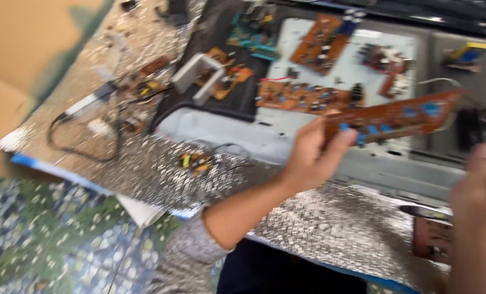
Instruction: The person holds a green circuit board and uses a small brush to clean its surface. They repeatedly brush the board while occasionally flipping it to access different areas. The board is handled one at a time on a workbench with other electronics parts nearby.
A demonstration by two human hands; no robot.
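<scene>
1. Hands over a silvery foil mat [145,163] that is spread across the work area; the whole view is motion-blurred.
2. Left hand [311,155] is closed on the near end of a long brown circuit board [401,117], thumb on the board's lower edge, fingers curled behind it.
3. That long board is held up in the air, tilted so its far end rises toward the right; blue parts dot its face.
4. Right hand [480,185] sits at the right edge, partly cut off by the frame. It looks loosely curled near the board's far end, but I cannot tell whether it grips anything.
5. Beneath the held board lies a grey metal chassis [286,136], flat on the mat.
6. On the chassis: an orange board [303,97] lying just behind the left hand, another orange board [322,41] further back, and a red-and-white wired part [387,60] to its right.
7. A black sheet [226,81] covers the chassis's left part, carrying a white bracket [202,76] and a teal board [251,32].
8. Left on the mat: a black cable [85,149] looped beside small loose parts.
9. A patterned blue-green floor [47,239] shows below the mat's edge.
</scene>
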